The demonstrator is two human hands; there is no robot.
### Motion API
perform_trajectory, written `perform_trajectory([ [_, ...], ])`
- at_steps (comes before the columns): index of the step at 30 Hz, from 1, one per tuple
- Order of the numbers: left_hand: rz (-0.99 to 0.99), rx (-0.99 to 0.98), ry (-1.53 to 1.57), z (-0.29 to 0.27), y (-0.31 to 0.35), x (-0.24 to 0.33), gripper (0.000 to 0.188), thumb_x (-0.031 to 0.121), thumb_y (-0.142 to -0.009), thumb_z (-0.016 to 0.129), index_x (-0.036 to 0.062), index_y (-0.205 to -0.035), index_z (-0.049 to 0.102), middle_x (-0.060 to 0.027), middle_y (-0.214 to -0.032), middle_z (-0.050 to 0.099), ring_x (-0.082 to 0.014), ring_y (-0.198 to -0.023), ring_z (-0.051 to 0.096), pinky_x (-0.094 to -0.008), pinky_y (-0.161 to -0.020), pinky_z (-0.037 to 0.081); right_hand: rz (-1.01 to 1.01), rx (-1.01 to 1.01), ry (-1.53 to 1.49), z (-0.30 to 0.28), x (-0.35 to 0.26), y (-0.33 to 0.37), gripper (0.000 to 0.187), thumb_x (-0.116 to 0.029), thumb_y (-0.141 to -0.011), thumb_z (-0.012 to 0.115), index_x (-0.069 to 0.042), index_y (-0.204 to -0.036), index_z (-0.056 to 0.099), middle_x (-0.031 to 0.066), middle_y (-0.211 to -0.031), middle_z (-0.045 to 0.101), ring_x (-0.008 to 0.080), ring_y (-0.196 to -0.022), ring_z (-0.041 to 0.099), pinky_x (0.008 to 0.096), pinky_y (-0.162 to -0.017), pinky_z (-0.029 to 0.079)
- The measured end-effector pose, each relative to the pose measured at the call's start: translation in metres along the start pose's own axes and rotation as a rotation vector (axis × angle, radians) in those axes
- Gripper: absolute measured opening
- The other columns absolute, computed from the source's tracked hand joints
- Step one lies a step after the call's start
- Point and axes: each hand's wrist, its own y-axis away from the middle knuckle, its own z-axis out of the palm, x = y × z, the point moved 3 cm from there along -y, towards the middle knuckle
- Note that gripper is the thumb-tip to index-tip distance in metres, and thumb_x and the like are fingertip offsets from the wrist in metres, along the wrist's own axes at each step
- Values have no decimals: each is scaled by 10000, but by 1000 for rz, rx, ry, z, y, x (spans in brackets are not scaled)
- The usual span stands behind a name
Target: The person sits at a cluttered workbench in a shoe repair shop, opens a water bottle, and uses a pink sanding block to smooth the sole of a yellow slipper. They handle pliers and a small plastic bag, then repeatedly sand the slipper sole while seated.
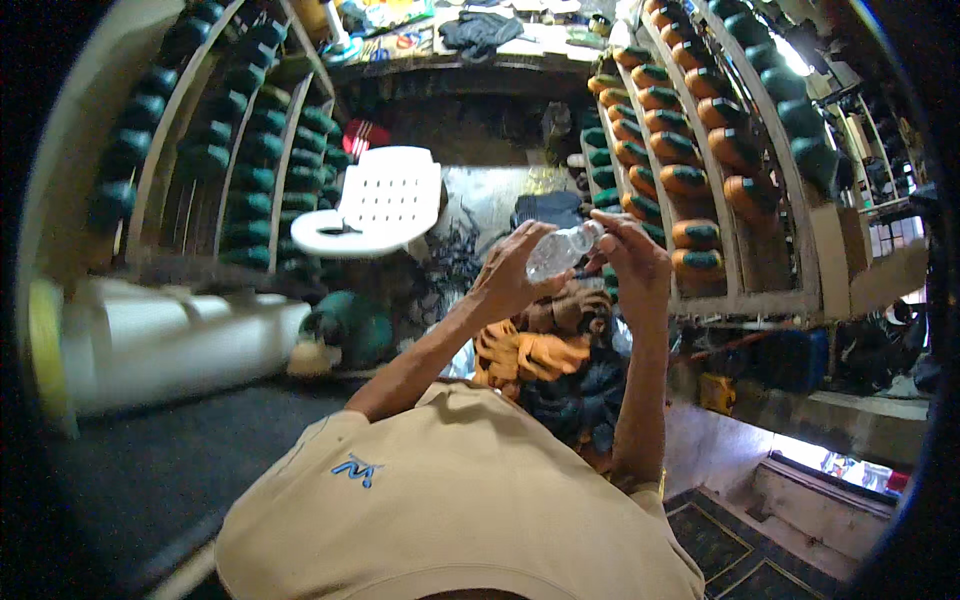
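A clear, see-through plastic bottle (553,254) is held tilted in front of my chest, its neck end toward the right. My left hand (510,268) wraps round the bottle's body. At the neck end, the fingers of my right hand (634,254) are closed in a pinch; whether a cap sits between them I cannot make out. Below my hands lies a pile with orange folded pieces (528,352), brown pieces (572,312) and dark material; their exact kind is unclear.
To the left stands a white plastic chair (385,200). Slanted racks on both sides carry rounded orange pieces (684,181) and dark green pieces (256,178). A white roll (190,345) lies at left. Dark cloth (480,34) rests on the far worktable (400,72). Black scraps (455,255) litter the floor.
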Motion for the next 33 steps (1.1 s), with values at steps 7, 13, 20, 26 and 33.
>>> perform_trajectory([
  [7, -33, 48, -98, -96, -125, -59, 652, 377, -924, 889, 33, -1406, 617, -254, -1221, 746, -418, -1104, 750, -511, -952, 584, -9, -121, -6, 39, -5, -170, 313, -15, -1050, 730, 61, -1353, 735, 107, -1246, 683, 160, -945, 741, 294, -806, 643],
  [13, 10, 42, -94, -136, -185, -84, 630, 388, -933, 880, 68, -1405, 612, -239, -1221, 763, -408, -1088, 768, -503, -930, 602, -182, -243, 346, 58, -28, -251, 320, -29, -1024, 759, -4, -1343, 776, 108, -1250, 708, 121, -920, 719, 285, -792, 603],
  [20, 16, 113, 76, -156, -242, -124, 606, 387, -936, 876, 68, -1382, 618, -214, -1185, 757, -375, -1042, 763, -498, -915, 597, -223, -430, 644, 73, -35, -340, 305, -50, -1020, 741, 7, -1319, 767, 134, -1222, 707, 257, -1019, 710, 369, -840, 588],
  [26, -3, 234, -1, -168, -305, -174, 619, 391, -932, 885, 48, -1375, 621, -198, -1141, 752, -347, -1009, 766, -468, -863, 613, -354, -479, 878, 87, -8, -434, 279, -251, -1052, 738, 17, -1131, 722, 164, -975, 629, 375, -871, 687, 470, -778, 541],
  [33, -66, 220, 62, -150, -396, -245, 641, 364, -929, 897, 27, -1396, 615, -243, -1182, 758, -404, -1011, 782, -498, -856, 634, -423, -450, 1194, 66, 62, -539, 504, -491, -1120, 618, -10, -984, 679, 204, -894, 673, 450, -809, 712, 525, -708, 556],
])
